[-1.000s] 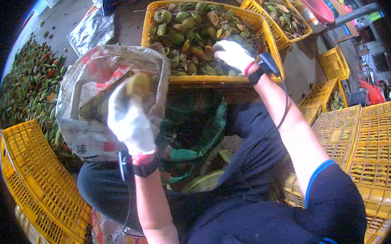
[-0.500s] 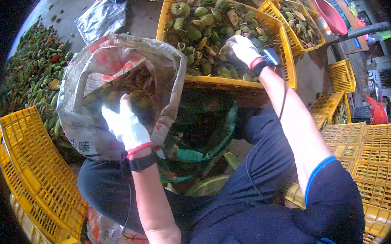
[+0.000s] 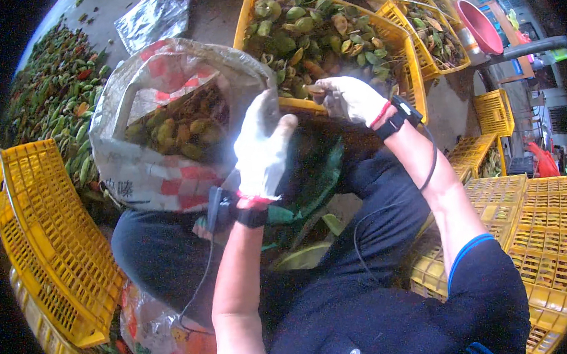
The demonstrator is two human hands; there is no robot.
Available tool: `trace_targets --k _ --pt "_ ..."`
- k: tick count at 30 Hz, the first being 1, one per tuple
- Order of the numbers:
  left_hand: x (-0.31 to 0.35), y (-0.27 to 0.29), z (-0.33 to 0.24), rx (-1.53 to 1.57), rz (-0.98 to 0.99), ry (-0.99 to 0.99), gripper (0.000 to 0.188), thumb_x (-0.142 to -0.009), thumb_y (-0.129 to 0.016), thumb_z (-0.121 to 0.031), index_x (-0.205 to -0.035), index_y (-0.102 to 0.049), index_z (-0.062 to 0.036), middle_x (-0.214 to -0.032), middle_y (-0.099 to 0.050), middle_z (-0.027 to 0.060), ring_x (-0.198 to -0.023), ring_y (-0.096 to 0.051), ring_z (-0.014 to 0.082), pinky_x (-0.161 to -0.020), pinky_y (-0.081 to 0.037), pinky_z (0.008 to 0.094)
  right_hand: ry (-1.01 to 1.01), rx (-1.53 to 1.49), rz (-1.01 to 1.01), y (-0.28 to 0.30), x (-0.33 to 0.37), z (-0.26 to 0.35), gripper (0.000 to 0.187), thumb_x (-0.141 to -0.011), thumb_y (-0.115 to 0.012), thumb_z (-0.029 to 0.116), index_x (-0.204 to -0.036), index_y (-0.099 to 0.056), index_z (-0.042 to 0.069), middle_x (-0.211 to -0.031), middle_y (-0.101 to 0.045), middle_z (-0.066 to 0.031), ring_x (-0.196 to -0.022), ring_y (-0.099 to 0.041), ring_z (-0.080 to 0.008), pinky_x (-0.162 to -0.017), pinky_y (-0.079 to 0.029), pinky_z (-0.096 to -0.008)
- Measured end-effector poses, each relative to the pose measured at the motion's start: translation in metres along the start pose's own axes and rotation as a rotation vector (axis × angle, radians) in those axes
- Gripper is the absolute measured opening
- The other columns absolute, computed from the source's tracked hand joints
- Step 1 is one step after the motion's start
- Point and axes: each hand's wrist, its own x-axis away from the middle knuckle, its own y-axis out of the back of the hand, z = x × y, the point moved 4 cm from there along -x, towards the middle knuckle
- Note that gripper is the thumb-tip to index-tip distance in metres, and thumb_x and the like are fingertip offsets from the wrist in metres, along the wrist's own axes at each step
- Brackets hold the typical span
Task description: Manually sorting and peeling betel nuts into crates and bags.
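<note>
My right hand point(image 3: 359, 101), in a white glove, is over the near rim of a yellow crate point(image 3: 331, 111). Its fingers pinch a small brownish fruit point(image 3: 317, 92). Green and brown husk-like fruits point(image 3: 300, 25) fill the crate. To its left, my gloved left hand point(image 3: 260, 149) is raised beside the right edge of a white woven sack point(image 3: 117, 167), its thumb apart from the fingers. No object shows in that hand. The sack gapes open, with rounded yellow-brown fruits point(image 3: 183, 134) inside.
Green and reddish pods point(image 3: 58, 100) lie heaped on the floor at left. A yellow crate point(image 3: 53, 236) leans near my left knee. More yellow crates point(image 3: 547, 239) are stacked at right. A pink basin point(image 3: 479, 27) and another filled crate point(image 3: 429, 64) stand at far right.
My left hand has come out of the sack's mouth and moved right. My right hand has drawn back from among the crate's fruits to its near rim, with a brownish fruit in its fingers.
</note>
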Motion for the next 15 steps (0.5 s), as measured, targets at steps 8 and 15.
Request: trace_targets --k 8,15 --pt "0.002 -0.001 0.006 -0.03 0.087 0.054 0.029 -0.09 -0.068 -0.018 -0.112 -0.065 0.0011 -0.102 -0.07 0.0091 -0.09 -0.063 0.0128 -0.086 -0.049 0.0264 0.338 0.171 0.14 -0.056 0.029 -0.026 0.024 -0.096 -0.061 0.024 -0.113 -0.065 0.007 -0.09 -0.066 0.0017 -0.069 -0.061 -0.0096 -0.056 -0.046 -0.0239" --pt "0.003 0.001 0.017 0.152 0.063 0.237 0.029 -0.094 -0.062 -0.015 -0.118 -0.063 0.0019 -0.108 -0.069 0.0096 -0.095 -0.063 0.0133 -0.086 -0.049 0.0265 0.358 0.454 0.166 -0.066 0.035 -0.015 0.029 -0.097 -0.059 0.027 -0.112 -0.064 0.003 -0.092 -0.066 -0.0015 -0.083 -0.061 -0.0103 -0.066 -0.049 -0.0217"
